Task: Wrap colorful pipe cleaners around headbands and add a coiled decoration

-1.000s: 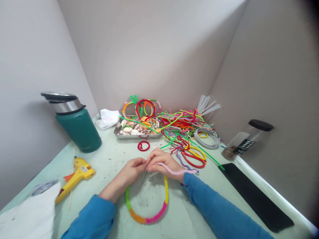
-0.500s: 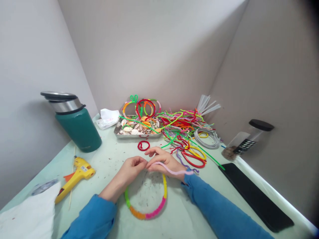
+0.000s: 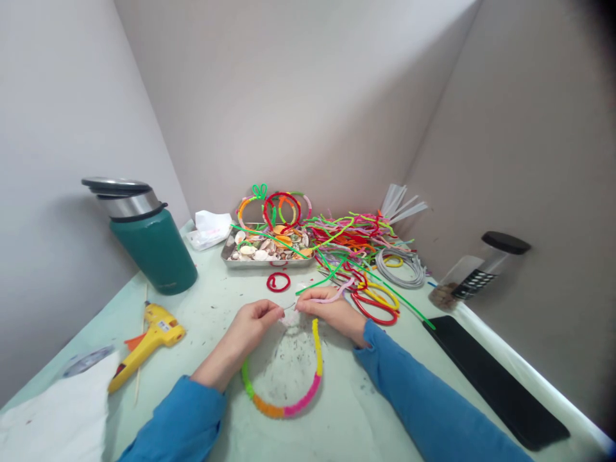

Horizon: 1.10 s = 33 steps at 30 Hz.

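Observation:
A ring wrapped in green, orange, pink and yellow pipe cleaner [image 3: 302, 404] extends toward me from beneath my hands. My left hand [image 3: 253, 327] is closed in a pinch at the ring's upper left, where a short stretch of bare thin wire [image 3: 289, 307] shows between my fingertips. In the fingers of my right hand [image 3: 337, 314] is a pale pink pipe cleaner [image 3: 332, 299], its loose tail bending up over the hand. Its other end meets the wire near the fingertips; whether it is wound on there is too small to tell. The yellow end of the ring stands just below my right hand.
A glue gun [image 3: 154, 340] and a green bottle [image 3: 154, 250] stand left. Behind my hands are a metal tray of shells [image 3: 267, 264], a red coil [image 3: 278, 282], and heaped pipe cleaners [image 3: 351, 234]. Scissors [image 3: 375, 313], grey wire [image 3: 402, 269], a black slab [image 3: 495, 378] and a jar [image 3: 491, 266] lie right.
My right hand has moved slightly right, away from my left fingertips, uncovering the wire. The pink pipe cleaner's tail has swung from over the wrist to pointing up and away.

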Each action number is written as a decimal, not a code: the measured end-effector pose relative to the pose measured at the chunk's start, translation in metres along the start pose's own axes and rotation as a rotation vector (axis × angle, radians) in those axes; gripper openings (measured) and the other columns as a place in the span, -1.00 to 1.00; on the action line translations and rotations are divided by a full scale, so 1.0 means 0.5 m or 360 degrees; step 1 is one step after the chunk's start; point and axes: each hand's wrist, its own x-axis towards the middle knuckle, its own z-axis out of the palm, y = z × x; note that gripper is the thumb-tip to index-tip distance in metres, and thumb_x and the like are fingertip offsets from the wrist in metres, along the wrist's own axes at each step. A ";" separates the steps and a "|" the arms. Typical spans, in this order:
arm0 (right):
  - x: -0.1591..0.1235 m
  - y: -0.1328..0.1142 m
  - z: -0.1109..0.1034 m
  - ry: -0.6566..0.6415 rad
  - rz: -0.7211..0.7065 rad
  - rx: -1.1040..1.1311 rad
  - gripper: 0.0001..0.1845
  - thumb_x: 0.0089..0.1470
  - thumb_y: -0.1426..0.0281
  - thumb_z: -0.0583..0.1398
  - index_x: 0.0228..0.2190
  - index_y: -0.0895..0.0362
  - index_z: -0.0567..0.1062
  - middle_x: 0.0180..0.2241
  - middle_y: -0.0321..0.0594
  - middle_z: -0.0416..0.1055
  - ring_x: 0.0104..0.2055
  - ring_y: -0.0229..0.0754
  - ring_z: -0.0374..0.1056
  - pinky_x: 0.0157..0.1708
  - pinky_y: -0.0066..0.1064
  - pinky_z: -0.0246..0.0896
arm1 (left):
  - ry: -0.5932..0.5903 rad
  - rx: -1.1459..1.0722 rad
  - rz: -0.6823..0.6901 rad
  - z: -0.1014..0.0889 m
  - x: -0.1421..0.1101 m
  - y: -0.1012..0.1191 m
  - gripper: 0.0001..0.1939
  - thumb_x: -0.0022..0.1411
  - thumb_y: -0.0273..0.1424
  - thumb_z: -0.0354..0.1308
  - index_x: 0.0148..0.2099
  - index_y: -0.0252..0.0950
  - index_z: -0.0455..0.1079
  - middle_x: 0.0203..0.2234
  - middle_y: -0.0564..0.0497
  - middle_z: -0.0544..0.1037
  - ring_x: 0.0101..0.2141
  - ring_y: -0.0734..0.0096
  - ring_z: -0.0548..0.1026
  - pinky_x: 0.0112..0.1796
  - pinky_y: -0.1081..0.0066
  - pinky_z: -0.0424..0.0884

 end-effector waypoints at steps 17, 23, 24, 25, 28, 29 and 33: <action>0.002 0.002 0.027 0.0032 0.0128 0.0156 -0.82 -0.11 0.33 0.23 -0.52 0.22 0.46 -0.66 -0.34 0.35 -0.67 -0.41 0.15 -0.65 -0.56 0.02 | -0.0593 0.0178 0.0001 0.006 -0.012 -0.012 -0.60 0.05 -0.08 0.09 -0.39 -0.36 0.37 -0.72 0.20 0.14 -0.71 0.67 -0.02 -0.68 0.53 -0.16; -0.004 -0.020 0.035 0.0102 0.0055 0.0102 -0.86 -0.11 0.36 0.23 -0.54 0.21 0.48 -0.66 -0.36 0.32 -0.61 -0.38 0.19 -0.60 -0.55 0.03 | -0.0692 0.0007 -0.0139 0.005 -0.019 -0.005 -0.54 0.01 -0.10 0.15 -0.15 -0.34 0.35 -0.73 0.28 0.00 -0.71 0.66 -0.11 -0.70 0.52 -0.23; -0.005 -0.023 0.032 0.0104 0.0016 0.0080 -0.85 -0.11 0.36 0.23 -0.54 0.21 0.48 -0.64 -0.35 0.33 -0.59 -0.38 0.19 -0.59 -0.55 0.04 | -0.0674 -0.0006 -0.0161 0.004 -0.019 -0.004 -0.55 0.01 -0.10 0.15 -0.15 -0.34 0.35 -0.74 0.28 0.00 -0.72 0.66 -0.12 -0.71 0.52 -0.24; -0.006 -0.025 0.028 0.0109 -0.0019 0.0065 -0.85 -0.10 0.35 0.23 -0.54 0.20 0.49 -0.63 -0.34 0.33 -0.58 -0.38 0.20 -0.57 -0.55 0.04 | -0.0655 -0.0020 -0.0179 0.004 -0.018 -0.003 -0.56 0.01 -0.11 0.15 -0.16 -0.34 0.34 -0.74 0.28 -0.01 -0.72 0.66 -0.12 -0.71 0.52 -0.25; -0.006 -0.025 0.017 0.0094 -0.0047 0.0072 -0.84 -0.09 0.34 0.23 -0.54 0.20 0.48 -0.63 -0.34 0.32 -0.57 -0.38 0.18 -0.57 -0.55 0.04 | -0.0598 -0.0057 -0.0203 0.005 -0.017 -0.001 -0.64 0.03 -0.12 0.14 -0.26 -0.31 0.30 -0.74 0.28 0.00 -0.72 0.67 -0.11 -0.71 0.52 -0.25; -0.006 -0.022 0.015 0.0073 -0.0032 0.0088 -0.84 -0.09 0.34 0.24 -0.53 0.20 0.48 -0.63 -0.35 0.32 -0.58 -0.38 0.16 -0.58 -0.55 0.04 | -0.0588 -0.0065 -0.0202 0.006 -0.016 0.000 -0.66 0.03 -0.12 0.14 -0.29 -0.30 0.27 -0.74 0.28 0.01 -0.73 0.68 -0.11 -0.71 0.52 -0.25; -0.005 -0.010 0.010 -0.0072 0.0098 0.0220 -0.77 -0.06 0.27 0.22 -0.50 0.21 0.45 -0.63 -0.35 0.32 -0.64 -0.41 0.12 -0.64 -0.56 0.01 | -0.0570 -0.0081 -0.0163 0.006 -0.018 0.003 -0.68 0.04 -0.12 0.13 -0.37 -0.28 0.21 -0.75 0.28 0.03 -0.73 0.68 -0.09 -0.71 0.54 -0.23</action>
